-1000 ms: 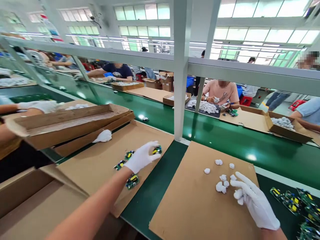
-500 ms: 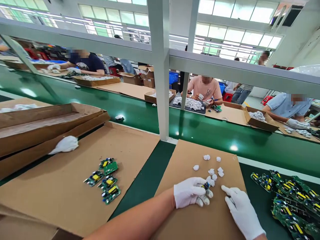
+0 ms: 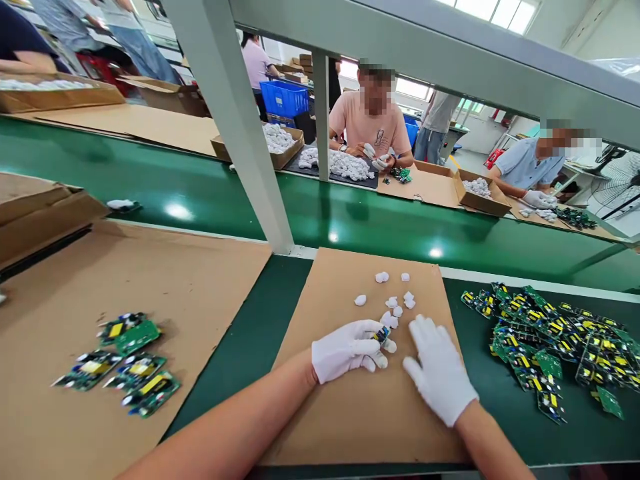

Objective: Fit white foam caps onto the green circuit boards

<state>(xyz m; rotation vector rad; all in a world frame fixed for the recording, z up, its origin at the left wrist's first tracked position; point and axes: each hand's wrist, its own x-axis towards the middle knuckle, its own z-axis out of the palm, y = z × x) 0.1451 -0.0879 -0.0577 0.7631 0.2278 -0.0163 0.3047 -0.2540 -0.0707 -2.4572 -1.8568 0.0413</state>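
Head view: my left hand (image 3: 345,349) pinches a small circuit board (image 3: 382,333) at the near edge of the white caps (image 3: 395,308) on the cardboard sheet (image 3: 350,413), right hand (image 3: 439,370) flat and holding nothing; board's light, stiff, likely fragile—grip the edges, not components.

A flat brown cardboard sheet (image 3: 360,407) lies on the green conveyor table (image 3: 350,227). On it, the white-gloved left hand (image 3: 345,349) pinches a small green circuit board with a yellow part (image 3: 381,333) at its fingertips. The white-gloved right hand (image 3: 439,370) rests flat on the sheet at the left hand's three o'clock, fingers spread. Small white plastic shells (image 3: 395,303) lie scattered at twelve o'clock from both hands. A heap of green circuit boards (image 3: 545,340) lies at three o'clock, and a smaller cluster of green boards (image 3: 125,363) at nine o'clock on a second cardboard sheet (image 3: 100,287).
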